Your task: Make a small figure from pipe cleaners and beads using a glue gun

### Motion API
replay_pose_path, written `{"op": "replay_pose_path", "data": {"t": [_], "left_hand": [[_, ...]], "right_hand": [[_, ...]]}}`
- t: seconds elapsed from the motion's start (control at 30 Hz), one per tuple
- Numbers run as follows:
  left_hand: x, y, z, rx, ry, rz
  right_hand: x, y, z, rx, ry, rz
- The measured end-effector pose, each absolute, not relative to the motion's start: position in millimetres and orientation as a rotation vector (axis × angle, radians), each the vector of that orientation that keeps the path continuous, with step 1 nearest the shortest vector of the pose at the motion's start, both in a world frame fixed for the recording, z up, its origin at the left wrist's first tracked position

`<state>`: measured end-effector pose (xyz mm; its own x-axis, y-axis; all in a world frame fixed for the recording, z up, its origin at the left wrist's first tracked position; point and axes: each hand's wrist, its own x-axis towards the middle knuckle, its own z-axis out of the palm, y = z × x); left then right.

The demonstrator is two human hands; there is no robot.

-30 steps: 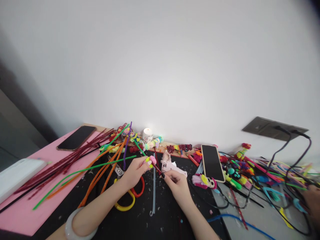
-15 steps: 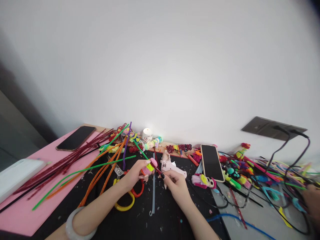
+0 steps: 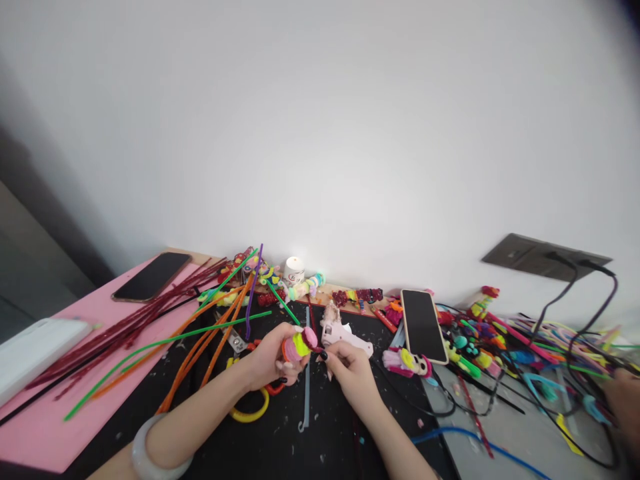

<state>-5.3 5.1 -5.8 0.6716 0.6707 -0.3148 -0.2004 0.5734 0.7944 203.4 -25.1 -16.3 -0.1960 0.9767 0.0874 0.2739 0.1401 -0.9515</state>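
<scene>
My left hand (image 3: 273,357) is closed round a small pipe-cleaner figure (image 3: 300,345), banded in pink, yellow and orange. A dark red tinsel pipe cleaner (image 3: 316,349) runs round the figure's upper end. My right hand (image 3: 347,368) pinches that strand between thumb and fingertips, just right of the figure. Behind my right hand lies a pale pink glue gun (image 3: 345,333). A translucent glue stick (image 3: 307,393) lies on the black mat between my hands. Yellow- and red-handled scissors (image 3: 251,408) rest beneath my left forearm, partly hidden.
On the left, loose red pipe cleaners (image 3: 125,337) and orange ones cross a pink board (image 3: 55,440). Phones lie at the left (image 3: 153,275) and right (image 3: 425,327). A white paper cup (image 3: 294,270) stands by the wall. Black cables run from a wall socket (image 3: 547,257). Another person's hand (image 3: 623,400) shows at far right.
My left hand has turned the figure, so more of its banded side shows. The dark red strand has come closer in against its top. My right hand has shifted only slightly.
</scene>
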Motion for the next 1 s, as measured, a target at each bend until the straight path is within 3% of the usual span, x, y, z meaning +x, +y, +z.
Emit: {"op": "replay_pose_path", "data": {"t": [1.0], "left_hand": [[-11.1,3.8,-4.7,0.92,0.553,0.286]], "right_hand": [[201.9,-25.5,-17.7,-1.268,-1.685,0.924]]}}
